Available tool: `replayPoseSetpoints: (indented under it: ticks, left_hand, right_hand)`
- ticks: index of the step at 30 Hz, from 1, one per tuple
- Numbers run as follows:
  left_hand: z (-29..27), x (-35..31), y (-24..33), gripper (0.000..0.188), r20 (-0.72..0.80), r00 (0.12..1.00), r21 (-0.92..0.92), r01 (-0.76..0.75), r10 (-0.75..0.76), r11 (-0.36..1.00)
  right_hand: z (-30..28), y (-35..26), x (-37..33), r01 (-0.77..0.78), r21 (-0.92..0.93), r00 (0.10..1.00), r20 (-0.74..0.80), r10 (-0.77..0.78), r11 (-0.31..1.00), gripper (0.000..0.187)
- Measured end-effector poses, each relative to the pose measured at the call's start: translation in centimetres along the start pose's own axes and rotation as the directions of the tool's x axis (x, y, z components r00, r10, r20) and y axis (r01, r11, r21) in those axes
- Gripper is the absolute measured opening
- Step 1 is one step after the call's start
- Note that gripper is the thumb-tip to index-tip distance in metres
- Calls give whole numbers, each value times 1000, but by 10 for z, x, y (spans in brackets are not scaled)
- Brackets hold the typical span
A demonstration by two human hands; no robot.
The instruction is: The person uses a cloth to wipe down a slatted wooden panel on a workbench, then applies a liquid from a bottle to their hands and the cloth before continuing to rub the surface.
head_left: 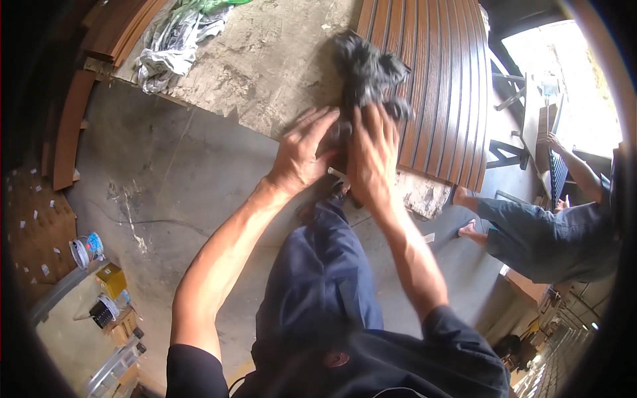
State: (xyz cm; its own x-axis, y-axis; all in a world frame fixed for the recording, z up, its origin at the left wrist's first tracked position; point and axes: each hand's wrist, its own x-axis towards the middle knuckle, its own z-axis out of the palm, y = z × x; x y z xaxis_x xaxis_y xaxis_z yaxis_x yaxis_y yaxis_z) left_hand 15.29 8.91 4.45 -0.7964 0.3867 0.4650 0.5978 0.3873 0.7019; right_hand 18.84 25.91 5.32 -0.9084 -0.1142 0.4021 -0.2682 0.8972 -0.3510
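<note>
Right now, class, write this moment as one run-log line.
left hand: at near edge of dark cloth | right hand: fingers against dark cloth | dark cloth: crumpled, partly over grooved brown panel

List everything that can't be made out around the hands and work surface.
In the head view:
- Far end of the slatted panel: cut off by the upper edge.
- Panel surface beneath the dark cloth: covered by it.
- Whether the left hand or right hand grips the cloth: dark blur between them.
- Green item: mostly cut off, upper edge.
</note>
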Motion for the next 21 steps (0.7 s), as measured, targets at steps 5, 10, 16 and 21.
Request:
replayPoseSetpoints:
  ticks: [5,10,16,21]
  left_hand:
    - [22,6,3,61,-58,998,-33,25,-27,999]
    - [8,-15,-9,57,-172,984,91,-31,47,995]
    - [9,-4,2,53,-97,993,108,-49,59,993]
    - [24,8,6,51,-85,996,84,-26,33,996]
  right_hand:
    - [26,65,103,59,-133,995,-72,-69,989,55]
    - [10,-13,8,-26,-31,988,149,30,999,62]
    - [8,24,56,80,-24,994,74,-78,997,52]
    - [41,93,140,37,-163,991,-119,-57,986,48]
